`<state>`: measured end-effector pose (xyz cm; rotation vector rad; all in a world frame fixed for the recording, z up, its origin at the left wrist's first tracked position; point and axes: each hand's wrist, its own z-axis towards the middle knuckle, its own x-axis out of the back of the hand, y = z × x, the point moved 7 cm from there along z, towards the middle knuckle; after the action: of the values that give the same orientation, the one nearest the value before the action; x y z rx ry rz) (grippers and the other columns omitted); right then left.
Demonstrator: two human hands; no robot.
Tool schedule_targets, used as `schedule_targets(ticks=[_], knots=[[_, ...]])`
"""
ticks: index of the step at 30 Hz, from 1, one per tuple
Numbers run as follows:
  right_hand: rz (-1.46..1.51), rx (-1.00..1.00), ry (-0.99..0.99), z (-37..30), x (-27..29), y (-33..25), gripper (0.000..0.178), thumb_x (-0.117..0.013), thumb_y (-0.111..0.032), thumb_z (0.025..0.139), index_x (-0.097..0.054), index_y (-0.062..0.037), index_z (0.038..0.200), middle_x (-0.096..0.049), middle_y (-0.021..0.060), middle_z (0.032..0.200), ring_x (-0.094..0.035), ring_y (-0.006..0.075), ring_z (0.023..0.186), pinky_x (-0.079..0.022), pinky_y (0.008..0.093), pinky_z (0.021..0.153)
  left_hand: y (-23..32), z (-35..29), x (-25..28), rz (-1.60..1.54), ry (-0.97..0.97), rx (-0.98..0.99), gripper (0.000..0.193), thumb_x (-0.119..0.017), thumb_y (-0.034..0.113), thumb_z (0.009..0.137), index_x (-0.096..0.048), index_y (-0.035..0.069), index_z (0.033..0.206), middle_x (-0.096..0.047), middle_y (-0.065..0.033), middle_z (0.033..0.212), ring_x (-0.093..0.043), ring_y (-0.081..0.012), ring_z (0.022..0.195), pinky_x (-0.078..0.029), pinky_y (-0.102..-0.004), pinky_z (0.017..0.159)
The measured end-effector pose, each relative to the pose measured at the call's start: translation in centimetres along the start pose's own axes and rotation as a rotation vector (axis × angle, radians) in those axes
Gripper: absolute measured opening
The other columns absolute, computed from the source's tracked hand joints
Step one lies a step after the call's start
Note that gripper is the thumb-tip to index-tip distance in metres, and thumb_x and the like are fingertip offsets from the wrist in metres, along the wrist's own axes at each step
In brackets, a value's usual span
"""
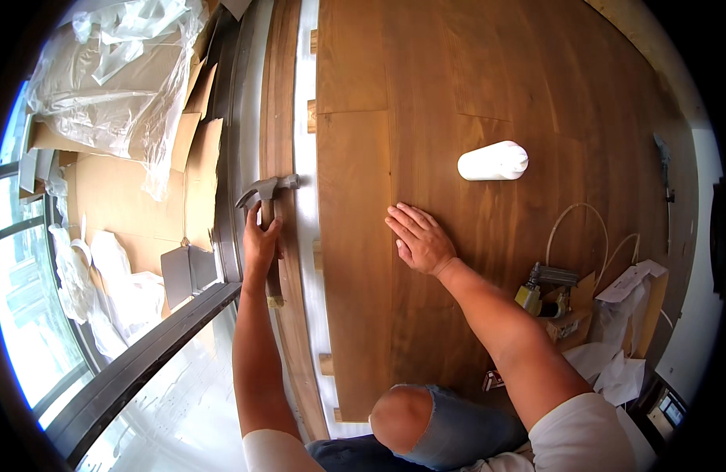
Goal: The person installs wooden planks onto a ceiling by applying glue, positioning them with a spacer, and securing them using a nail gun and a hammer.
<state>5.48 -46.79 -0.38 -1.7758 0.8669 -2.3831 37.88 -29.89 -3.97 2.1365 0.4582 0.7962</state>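
Note:
A claw hammer [266, 191] with a grey metal head is in my left hand [261, 242], whose fingers grip the handle just below the head. The handle points back toward me over a long, narrow brown board [278, 118]. My right hand [423, 238] lies palm down on the brown wood plank floor [426, 330], its fingers stretched out and holding nothing. Between the narrow board and the floor's edge runs a pale gap [306, 181], with small wood blocks [326, 364] sticking out from under the planks.
A white bottle [493, 161] lies beyond my right hand. On the right are a nail gun [542, 291], a thin hose [577, 206], an opened carton [650, 307] and a long thin tool [667, 169]. A dark door frame [151, 362], cardboard [131, 193] and plastic wrap [115, 86] line the left.

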Motion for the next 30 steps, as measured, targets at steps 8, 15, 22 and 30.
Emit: schedule_targets(ticks=[8,15,22,30], knots=[[0.047,-0.022,0.008,0.2,0.5,0.5,0.048,-0.062,-0.016,0.093,-0.062,-0.0062,0.139,-0.054,0.0071,0.154,-0.047,0.0252,0.145,-0.041,0.0435,0.121,4.2,1.3,-2.1,0.318,-0.136,0.063,0.059,-0.064,0.018,0.098,-0.045,0.003,0.152,-0.062,-0.0105,0.069,-0.061,-0.0194,0.046,-0.049,-0.0365,0.038],[0.054,-0.025,-0.012,0.3,0.1,0.2,0.049,-0.062,-0.015,0.091,-0.062,-0.0056,0.139,-0.054,0.0073,0.154,-0.047,0.0252,0.145,-0.041,0.0439,0.121,3.1,-0.1,-3.4,0.265,-0.057,0.037,0.058,-0.062,0.019,0.099,-0.043,0.0,0.15,-0.065,-0.0137,0.07,-0.061,-0.0225,0.044,-0.049,-0.0372,0.038],[0.044,-0.012,-0.019,0.2,-0.5,0.3,0.05,-0.06,-0.013,0.091,-0.061,-0.006,0.14,-0.053,0.0075,0.155,-0.046,0.0257,0.146,-0.039,0.0442,0.122,1.2,-4.7,-2.5,0.249,-0.012,0.112,0.06,-0.065,0.019,0.099,-0.043,0.001,0.151,-0.065,-0.013,0.068,-0.062,-0.0216,0.046,-0.051,-0.0378,0.04],[-0.017,-0.013,-0.043,-0.1,-0.5,0.0,0.052,-0.058,-0.015,0.092,-0.059,-0.0089,0.143,-0.051,0.0056,0.157,-0.045,0.0266,0.147,-0.037,0.0449,0.122,-4.6,-17.9,-1.9,0.011,0.018,0.269,0.065,-0.068,0.017,0.098,-0.041,0.001,0.155,-0.062,-0.0088,0.066,-0.06,-0.0171,0.049,-0.051,-0.0358,0.044]])
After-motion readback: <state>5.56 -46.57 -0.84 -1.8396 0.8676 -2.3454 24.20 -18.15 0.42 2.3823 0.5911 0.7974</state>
